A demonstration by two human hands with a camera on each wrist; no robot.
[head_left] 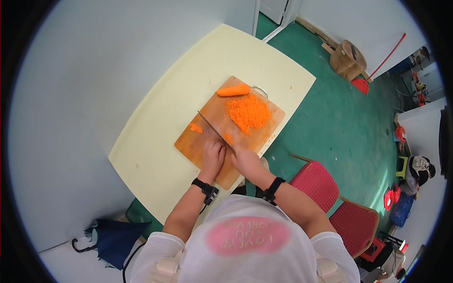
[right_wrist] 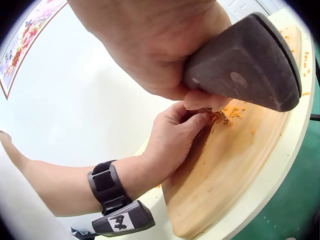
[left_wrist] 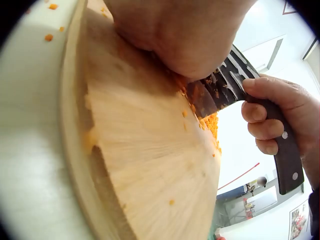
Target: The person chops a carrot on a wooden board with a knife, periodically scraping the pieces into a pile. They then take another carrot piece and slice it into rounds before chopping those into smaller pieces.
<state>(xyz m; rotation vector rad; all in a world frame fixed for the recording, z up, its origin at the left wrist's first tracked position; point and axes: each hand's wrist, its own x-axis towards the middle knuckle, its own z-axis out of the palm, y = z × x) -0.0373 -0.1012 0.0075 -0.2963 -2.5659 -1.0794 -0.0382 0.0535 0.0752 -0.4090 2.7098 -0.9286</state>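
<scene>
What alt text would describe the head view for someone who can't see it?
A person's right grip holds a knife at a wooden cutting board, with the left grip close beside the blade. Also on the board are a heap of finely chopped carrot and a larger carrot piece.

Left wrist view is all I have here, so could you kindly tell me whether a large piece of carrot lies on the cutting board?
Observer: Yes, the head view shows a large carrot piece at the far end of the cutting board, beside the heap of chopped carrot.
Operator: Thank you; does anything lie across the knife from that heap?
Observer: Yes, a few carrot slices lie left of the knife.
Operator: And could you describe the left thumb, please?
Observer: The right wrist view shows the left hand with its thumb beside its bent fingers.
</scene>
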